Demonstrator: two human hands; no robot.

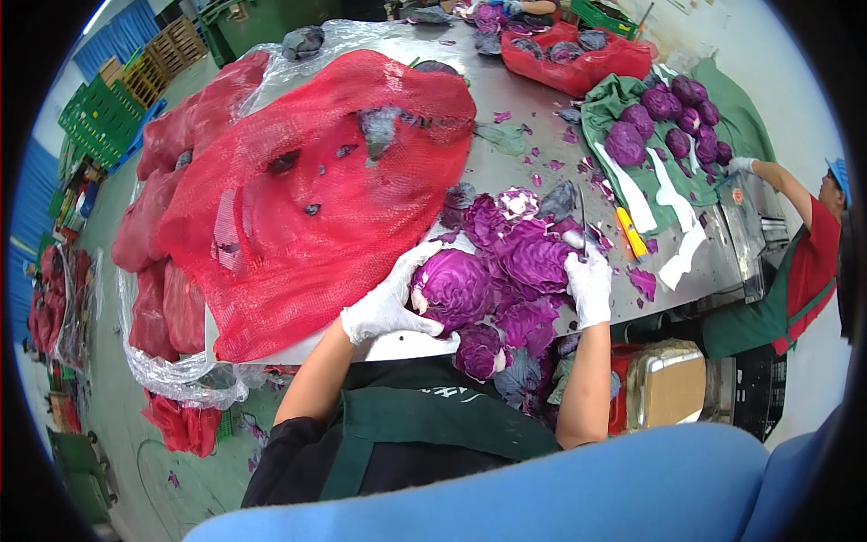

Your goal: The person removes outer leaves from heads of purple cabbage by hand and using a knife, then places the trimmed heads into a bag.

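My left hand (393, 298), in a white glove, cups a peeled red cabbage (455, 290) from its left side at the table's near edge. A knife (583, 220) is in my gloved right hand (588, 281), its thin blade pointing away from me; the handle is mostly hidden. Loose purple cabbage leaves (535, 261) are heaped between my hands. Another red cabbage (482, 352) sits at the edge below, its pale stem end showing. A cut stem piece (518, 203) lies on top of the heap.
A large red mesh sack (325, 203) covers the table's left. Trimmed cabbages (626, 142) rest on green cloth (609, 101) at right, near a yellow utility knife (631, 232). A co-worker (802, 271) stands far right; another person's arm (538, 7) shows at top. Filled sacks (152, 220) stand left.
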